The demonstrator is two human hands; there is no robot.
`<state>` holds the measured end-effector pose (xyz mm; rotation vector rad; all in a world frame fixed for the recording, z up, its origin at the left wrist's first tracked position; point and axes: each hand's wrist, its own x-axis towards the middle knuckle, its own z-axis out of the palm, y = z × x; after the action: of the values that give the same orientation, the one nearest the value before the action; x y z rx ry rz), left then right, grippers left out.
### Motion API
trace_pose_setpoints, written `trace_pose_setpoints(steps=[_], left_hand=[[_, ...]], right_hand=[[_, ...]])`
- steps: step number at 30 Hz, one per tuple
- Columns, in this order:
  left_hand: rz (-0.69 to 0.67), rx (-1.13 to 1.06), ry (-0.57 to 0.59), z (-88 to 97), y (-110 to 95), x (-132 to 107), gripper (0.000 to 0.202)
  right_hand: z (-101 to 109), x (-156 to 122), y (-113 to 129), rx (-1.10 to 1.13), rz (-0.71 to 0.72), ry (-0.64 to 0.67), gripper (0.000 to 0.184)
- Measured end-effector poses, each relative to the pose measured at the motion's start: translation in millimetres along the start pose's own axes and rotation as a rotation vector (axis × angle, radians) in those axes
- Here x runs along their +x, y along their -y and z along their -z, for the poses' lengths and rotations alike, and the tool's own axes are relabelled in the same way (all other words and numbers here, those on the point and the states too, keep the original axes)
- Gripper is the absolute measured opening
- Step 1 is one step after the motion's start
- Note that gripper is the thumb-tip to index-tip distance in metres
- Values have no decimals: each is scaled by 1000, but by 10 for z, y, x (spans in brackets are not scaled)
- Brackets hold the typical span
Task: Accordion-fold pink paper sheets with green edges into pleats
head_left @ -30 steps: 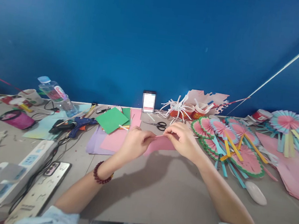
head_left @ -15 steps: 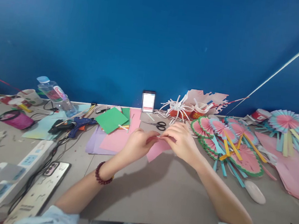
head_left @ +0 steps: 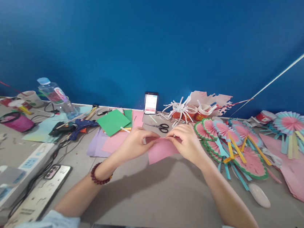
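Observation:
Between my hands a pink sheet of paper (head_left: 161, 152) is held up above the table, its far edge pinched and its lower part hanging toward me. My left hand (head_left: 139, 142) is closed on the left end of that edge, thumb against fingers. At the other end my right hand (head_left: 183, 141) grips the same edge between thumb and fingertips. A narrow folded band seems to run along the edge; its exact folds are too small to tell. Just beyond the fingers lies a pair of black-handled scissors (head_left: 163, 127).
Green paper (head_left: 113, 122) lies on pink and purple sheets to the left. Farther left are a blue glue gun (head_left: 81, 126), a bottle (head_left: 57, 96), a power strip (head_left: 24, 176) and a phone (head_left: 40, 192). Pleated paper fans (head_left: 251, 162) and a white computer mouse (head_left: 259, 195) are on the right.
My hands have drawn apart along the paper's edge, the left one moving left. More of the pink sheet now shows between them.

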<state>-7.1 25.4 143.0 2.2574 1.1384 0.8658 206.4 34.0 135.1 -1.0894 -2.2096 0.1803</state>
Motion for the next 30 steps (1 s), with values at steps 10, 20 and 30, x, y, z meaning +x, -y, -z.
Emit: trace_pose_setpoints(steps=[10, 20, 30], left_hand=[[69, -100, 65, 0, 46, 16, 24], [51, -48, 55, -11, 51, 27, 28], [33, 58, 22, -173, 140, 33, 23]], right_hand=[[35, 4, 21, 15, -30, 39, 16], [-5, 4, -19, 5, -44, 53, 17], [-142, -45, -8, -78, 16, 27, 13]])
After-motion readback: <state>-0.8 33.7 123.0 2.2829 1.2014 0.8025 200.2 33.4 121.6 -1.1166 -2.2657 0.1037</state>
